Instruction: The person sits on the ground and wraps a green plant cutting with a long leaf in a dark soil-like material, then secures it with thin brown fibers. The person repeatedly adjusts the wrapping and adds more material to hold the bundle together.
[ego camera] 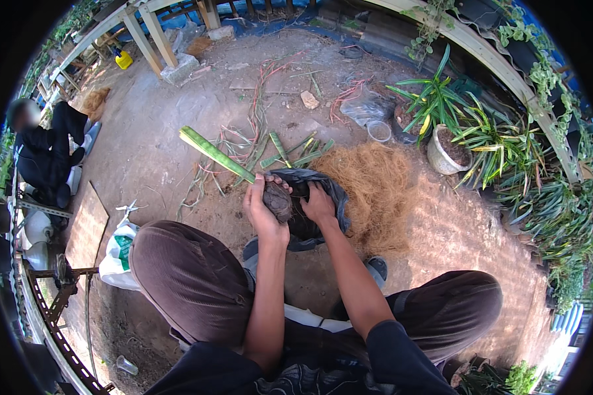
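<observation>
In my left hand point(265, 210) is a dark root ball point(277, 201), held upward in the palm with the fingers curled around its far side. A long green leaf cutting with pale edges point(217, 155) sticks out from it toward the upper left. My right hand point(319, 203) reaches into a black plastic bag point(339, 192) full of dark soil point(302, 215); its fingertips are partly hidden there, so whether they grip anything is unclear. Right against the bag lies a heap of brown coconut fibre point(383, 197).
Cut leaf pieces point(299, 154) and reddish plastic strings point(257, 106) litter the ground ahead. A clear plastic cup point(378, 131) and a white flowerpot point(442, 153) stand to the right. At left are a white plastic bag point(116, 264), a board point(86, 224) and a seated person point(47, 153).
</observation>
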Motion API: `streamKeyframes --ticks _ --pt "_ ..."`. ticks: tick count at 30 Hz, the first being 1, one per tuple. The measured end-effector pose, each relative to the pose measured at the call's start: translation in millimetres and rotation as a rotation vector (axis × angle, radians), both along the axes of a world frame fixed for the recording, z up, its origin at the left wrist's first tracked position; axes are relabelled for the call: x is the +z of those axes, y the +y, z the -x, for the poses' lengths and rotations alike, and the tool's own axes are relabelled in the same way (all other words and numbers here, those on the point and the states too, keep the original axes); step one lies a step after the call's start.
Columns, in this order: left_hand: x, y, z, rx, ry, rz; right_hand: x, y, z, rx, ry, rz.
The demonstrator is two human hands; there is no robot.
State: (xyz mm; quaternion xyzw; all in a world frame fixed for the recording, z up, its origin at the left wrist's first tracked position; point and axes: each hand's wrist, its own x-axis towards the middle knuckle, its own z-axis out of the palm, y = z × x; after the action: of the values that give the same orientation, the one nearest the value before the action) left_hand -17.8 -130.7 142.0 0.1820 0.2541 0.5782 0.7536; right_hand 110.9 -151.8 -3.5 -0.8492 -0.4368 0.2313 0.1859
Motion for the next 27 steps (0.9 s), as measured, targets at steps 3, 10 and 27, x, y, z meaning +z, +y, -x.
streamKeyframes --ticks 3,10,27 --pt "1 0 0 0.008 0.012 0.003 -4 9 4 0.029 0.002 0.012" --pt "1 1 3 -0.021 -0.038 0.036 -6 -3 23 -0.101 0.076 -0.063" --pt "4 -7 -1 -0.198 -0.025 0.078 25 -22 31 -0.202 0.257 -0.175"
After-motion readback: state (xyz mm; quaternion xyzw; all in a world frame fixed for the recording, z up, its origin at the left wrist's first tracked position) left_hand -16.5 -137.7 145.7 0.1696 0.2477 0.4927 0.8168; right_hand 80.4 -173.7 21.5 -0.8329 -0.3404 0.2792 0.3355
